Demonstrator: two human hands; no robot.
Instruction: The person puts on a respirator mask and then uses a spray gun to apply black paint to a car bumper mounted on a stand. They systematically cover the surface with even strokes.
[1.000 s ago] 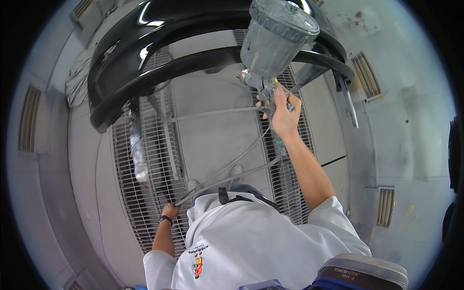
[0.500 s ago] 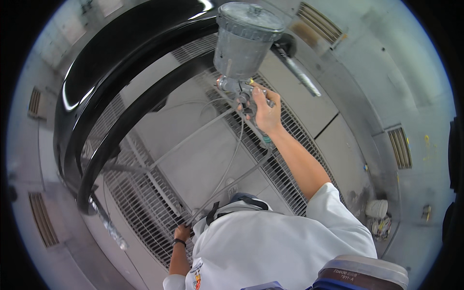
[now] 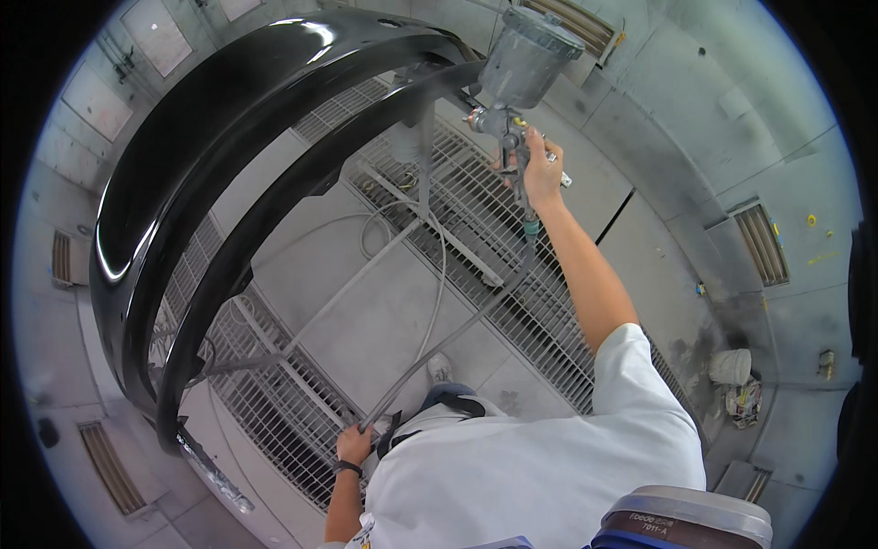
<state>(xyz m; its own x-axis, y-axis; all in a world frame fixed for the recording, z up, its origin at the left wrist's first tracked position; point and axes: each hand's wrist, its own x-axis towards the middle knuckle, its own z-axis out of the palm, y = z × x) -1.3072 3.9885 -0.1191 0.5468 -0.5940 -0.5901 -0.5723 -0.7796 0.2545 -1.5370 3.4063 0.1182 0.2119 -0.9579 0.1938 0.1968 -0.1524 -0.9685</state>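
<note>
Both hands of the person are closed. The right hand (image 3: 543, 174) grips the handle of a spray gun (image 3: 510, 128), which is in the air, slightly tilted, near the far right end of a glossy black bumper (image 3: 187, 165); its greyish cup (image 3: 528, 66) sits on top. From the bottom of the handle, at a green fitting (image 3: 531, 226), a grey hose (image 3: 457, 327) goes down to the left hand (image 3: 353, 445), which is closed around it. Under the bumper there is a grey metal stand (image 3: 352, 285). Below, the floor (image 3: 380, 325) has long grates (image 3: 557, 325). Near the floor's right edge is a white bucket (image 3: 731, 367).
</note>
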